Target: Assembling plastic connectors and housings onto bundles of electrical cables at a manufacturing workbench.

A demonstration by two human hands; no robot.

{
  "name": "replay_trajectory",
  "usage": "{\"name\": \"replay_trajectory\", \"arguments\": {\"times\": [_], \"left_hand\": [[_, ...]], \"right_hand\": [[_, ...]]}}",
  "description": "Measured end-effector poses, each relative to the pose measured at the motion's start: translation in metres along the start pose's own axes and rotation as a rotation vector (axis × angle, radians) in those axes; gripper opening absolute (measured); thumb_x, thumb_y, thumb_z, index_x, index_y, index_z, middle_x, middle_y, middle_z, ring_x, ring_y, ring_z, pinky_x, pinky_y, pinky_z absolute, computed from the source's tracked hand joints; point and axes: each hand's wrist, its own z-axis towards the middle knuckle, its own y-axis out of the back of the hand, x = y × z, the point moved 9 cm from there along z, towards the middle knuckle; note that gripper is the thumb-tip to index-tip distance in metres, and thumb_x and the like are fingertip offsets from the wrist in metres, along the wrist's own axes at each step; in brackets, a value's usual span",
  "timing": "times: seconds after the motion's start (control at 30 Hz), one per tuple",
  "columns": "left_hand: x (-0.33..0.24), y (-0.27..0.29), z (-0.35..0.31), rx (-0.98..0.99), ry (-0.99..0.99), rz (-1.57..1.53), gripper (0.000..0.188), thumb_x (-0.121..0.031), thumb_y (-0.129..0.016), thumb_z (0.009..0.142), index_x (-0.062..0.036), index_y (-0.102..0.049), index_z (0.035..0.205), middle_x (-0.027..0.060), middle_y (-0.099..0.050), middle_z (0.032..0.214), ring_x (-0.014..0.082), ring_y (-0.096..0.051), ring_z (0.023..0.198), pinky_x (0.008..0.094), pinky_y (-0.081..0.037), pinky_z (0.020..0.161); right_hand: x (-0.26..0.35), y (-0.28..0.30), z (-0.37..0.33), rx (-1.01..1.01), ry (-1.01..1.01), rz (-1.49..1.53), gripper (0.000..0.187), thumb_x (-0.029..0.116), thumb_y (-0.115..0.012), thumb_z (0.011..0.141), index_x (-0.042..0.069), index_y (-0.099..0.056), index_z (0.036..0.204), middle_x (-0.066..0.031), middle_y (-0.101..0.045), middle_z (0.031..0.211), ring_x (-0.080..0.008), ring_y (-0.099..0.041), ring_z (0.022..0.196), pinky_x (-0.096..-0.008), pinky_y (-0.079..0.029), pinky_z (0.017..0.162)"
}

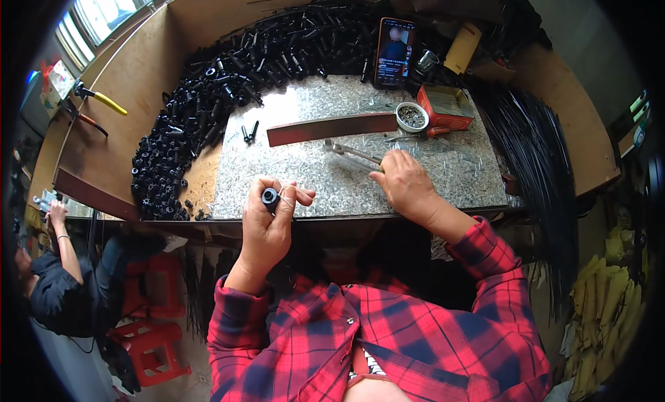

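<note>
My left hand (260,225) is closed around a short black tubular part (269,198), its round hollow end facing up. Something thin and pale, perhaps a strand, shows by the fingertips. My right hand (410,186) grips metal pliers (355,153), whose jaws point left over the speckled stone slab (318,184); the handles are mostly hidden in the palm. Beyond the pliers lies a long dark reddish-brown strip (332,128). A few small black parts (250,132) sit on the slab, left of the strip.
A heap of black parts (208,90) curves round the slab's back and left. At the back right are a phone (393,52), a white bowl (412,117) of small bits and a red box (447,110). Black strands (530,132) lie at right. Another person's hand (57,211) works at far left.
</note>
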Motion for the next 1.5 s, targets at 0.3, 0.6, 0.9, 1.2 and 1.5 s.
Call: {"name": "replay_trajectory", "arguments": {"times": [0.3, 0.6, 0.9, 1.2, 1.5], "left_hand": [[0.007, -0.014, -0.005, 0.104, 0.03, -0.236, 0.011, -0.004, -0.046, 0.095, -0.0062, -0.035, 0.092, 0.0062, -0.058, 0.075, 0.0196, -0.061, 0.085, 0.0341, -0.044, 0.083], [0.023, -0.005, -0.012, -0.035, 0.081, -0.268, 0.031, -0.004, -0.065, 0.085, -0.0078, -0.036, 0.094, -0.0039, -0.044, 0.062, 0.0018, -0.04, 0.054, 0.0174, -0.032, 0.049], [0.021, -0.02, -0.017, 0.059, 0.024, -0.163, 0.076, -0.019, -0.088, 0.062, -0.0075, -0.032, 0.112, -0.0073, -0.037, 0.055, 0.0011, -0.032, 0.05, 0.0184, -0.024, 0.047], [0.021, -0.019, -0.021, -0.124, 0.038, -0.147, 0.068, -0.013, -0.083, 0.068, -0.0072, -0.033, 0.115, -0.0015, -0.057, 0.067, 0.0025, -0.051, 0.062, 0.0173, -0.039, 0.055], [0.019, -0.011, -0.023, -0.235, 0.066, 0.043, 0.047, -0.012, -0.085, 0.064, -0.004, -0.051, 0.096, -0.0006, -0.059, 0.074, 0.0036, -0.053, 0.064, 0.0177, -0.041, 0.055]], "right_hand": [[0.0, 0.036, -0.001, 0.157, -0.288, 0.818, 0.03, 0.024, -0.069, 0.085, 0.003, -0.051, 0.073, -0.0022, -0.054, 0.064, -0.0076, -0.053, 0.059, -0.0256, -0.043, 0.052], [0.034, 0.09, 0.011, -0.165, 0.115, 0.236, 0.03, 0.018, -0.076, 0.071, 0.005, -0.049, 0.073, -0.013, -0.055, 0.092, -0.0274, -0.056, 0.081, -0.0384, -0.043, 0.071], [0.057, 0.113, 0.01, -0.363, 0.262, -0.192, 0.03, 0.02, -0.074, 0.074, 0.002, -0.055, 0.089, -0.0117, -0.045, 0.122, -0.0323, -0.041, 0.125, -0.0601, -0.018, 0.108], [0.069, 0.099, 0.005, -0.314, 0.312, -0.245, 0.029, 0.022, -0.073, 0.074, 0.001, -0.06, 0.088, -0.0098, -0.045, 0.123, -0.0302, -0.04, 0.127, -0.0619, -0.018, 0.107], [0.067, 0.089, 0.004, -0.155, 0.236, -0.094, 0.028, 0.019, -0.073, 0.073, 0.003, -0.053, 0.085, -0.0122, -0.045, 0.115, -0.031, -0.044, 0.117, -0.0582, -0.023, 0.105]]}}
